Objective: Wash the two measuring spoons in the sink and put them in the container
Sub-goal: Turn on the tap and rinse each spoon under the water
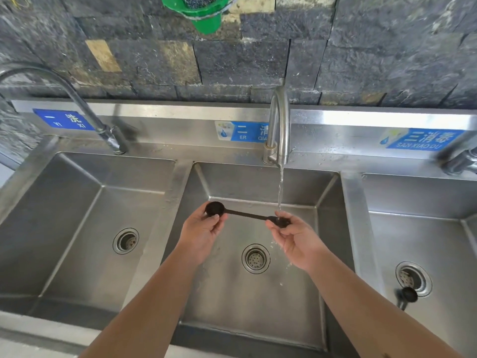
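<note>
We are holding the spoon (245, 215) crosswise under the tap (280, 130), left hand (204, 227) pinching its left bowl, right hand (291, 236) gripping the right end in the stream.

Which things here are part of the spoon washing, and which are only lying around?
In use:
black measuring spoon, held by left hand and right hand
running faucet
middle basin
second spoon, waiting in right basin

Idle:
left faucet
left basin
green object
</note>
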`<state>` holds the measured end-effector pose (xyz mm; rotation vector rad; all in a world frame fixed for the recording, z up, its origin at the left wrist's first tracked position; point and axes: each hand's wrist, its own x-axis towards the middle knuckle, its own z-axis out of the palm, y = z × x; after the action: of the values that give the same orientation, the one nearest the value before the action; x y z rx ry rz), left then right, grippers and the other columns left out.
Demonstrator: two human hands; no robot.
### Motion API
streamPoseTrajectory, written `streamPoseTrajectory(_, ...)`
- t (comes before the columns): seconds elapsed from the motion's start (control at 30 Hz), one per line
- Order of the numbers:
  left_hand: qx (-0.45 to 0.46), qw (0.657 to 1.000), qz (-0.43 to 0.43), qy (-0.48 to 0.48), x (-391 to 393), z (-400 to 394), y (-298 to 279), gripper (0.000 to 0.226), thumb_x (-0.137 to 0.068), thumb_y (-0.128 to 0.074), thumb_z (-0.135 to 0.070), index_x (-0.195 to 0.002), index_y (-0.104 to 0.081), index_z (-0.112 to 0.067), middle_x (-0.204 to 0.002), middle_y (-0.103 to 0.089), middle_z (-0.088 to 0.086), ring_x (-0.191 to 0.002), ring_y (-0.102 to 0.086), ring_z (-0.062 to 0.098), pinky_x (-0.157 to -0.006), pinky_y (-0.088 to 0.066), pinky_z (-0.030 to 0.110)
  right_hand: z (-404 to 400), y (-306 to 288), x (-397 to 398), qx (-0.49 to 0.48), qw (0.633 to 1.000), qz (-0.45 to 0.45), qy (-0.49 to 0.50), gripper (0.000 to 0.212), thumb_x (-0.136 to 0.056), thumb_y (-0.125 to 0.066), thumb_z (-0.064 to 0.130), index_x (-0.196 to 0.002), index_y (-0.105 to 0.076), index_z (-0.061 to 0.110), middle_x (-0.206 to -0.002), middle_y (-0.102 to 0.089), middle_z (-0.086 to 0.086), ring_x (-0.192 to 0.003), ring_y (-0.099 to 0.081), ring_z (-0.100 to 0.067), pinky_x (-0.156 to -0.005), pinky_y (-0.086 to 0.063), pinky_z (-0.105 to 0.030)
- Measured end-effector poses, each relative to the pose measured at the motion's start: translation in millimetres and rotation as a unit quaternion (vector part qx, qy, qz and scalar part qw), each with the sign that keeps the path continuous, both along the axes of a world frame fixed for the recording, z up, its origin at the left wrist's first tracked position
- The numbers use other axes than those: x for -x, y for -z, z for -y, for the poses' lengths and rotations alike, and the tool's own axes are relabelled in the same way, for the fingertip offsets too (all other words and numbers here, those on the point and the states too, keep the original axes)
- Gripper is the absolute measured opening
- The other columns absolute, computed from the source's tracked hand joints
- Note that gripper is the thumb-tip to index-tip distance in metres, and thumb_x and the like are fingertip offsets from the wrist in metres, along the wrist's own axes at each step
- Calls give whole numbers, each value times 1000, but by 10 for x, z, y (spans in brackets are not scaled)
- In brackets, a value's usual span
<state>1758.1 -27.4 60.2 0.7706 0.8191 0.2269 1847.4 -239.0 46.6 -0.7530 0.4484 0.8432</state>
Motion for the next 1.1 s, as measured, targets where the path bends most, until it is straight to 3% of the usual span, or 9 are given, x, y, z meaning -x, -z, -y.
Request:
streamPoseTrajectory(0.2,32,998,13,56,-241,304,94,35,-91,-45,16,-112,-61,-7,-110,-64,19,-90,-70,23,-66,-58,21,489,-114,-30,7,1000,16,23,45,-85,-33,-25,-113,-55,2,-98,-74,-24,-91,-74,-28,-67,-61,-27)
streamPoseTrajectory(0.5,49,988,41,143,-450,657,202,35,-90,-46,15,-116,-60,-4,-105,-66,20,-81,-73,19,-62,-57,20,976,-261,-1,27,996,41,78,40,-87,-33,-20,-112,-57,2,-96,-74,-21,-93,-74,-28,-68,-61,-26)
streamPoseTrajectory(0.6,57,982,33,177,-492,777,187,36,-90,-47,13,-115,-63,-7,-92,-71,14,-75,-71,13,-59,-56,18,1102,-320,41,24,993,49,106,31,-91,-37,-13,-108,-60,0,-94,-74,-23,-88,-75,-28,-67,-61,-26)
streamPoseTrajectory(0.73,30,976,4,216,-528,932,150,42,-88,-48,15,-114,-64,-13,-94,-64,11,-65,-63,8,-52,-47,15,1238,-389,114,36,987,74,137,21,-97,-46,6,-103,-65,-1,-92,-74,-21,-84,-75,-27,-67,-61,-26)
streamPoseTrajectory(0.87,31,977,-2,213,-549,1013,130,43,-88,-45,13,-122,-61,-10,-90,-63,7,-64,-61,10,-54,-40,17,1297,-394,204,65,986,102,115,21,-96,-47,2,-103,-67,0,-96,-74,-21,-87,-75,-27,-70,-61,-26)
streamPoseTrajectory(1.03,76,985,-30,149,-550,970,150,11,-96,-53,-15,-96,-63,-13,-81,-67,8,-76,-66,25,-57,-51,26,1245,-385,308,127,971,196,57,20,-88,-59,11,-93,-75,2,-104,-74,-18,-98,-72,-27,-80,-58,-25)
streamPoseTrajectory(1.1,76,988,-33,128,-562,958,165,11,-97,-51,-10,-95,-62,-10,-85,-66,11,-80,-64,25,-63,-57,30,1203,-356,332,189,951,244,27,21,-91,-56,0,-95,-75,7,-104,-74,-18,-100,-71,-25,-84,-56,-24)
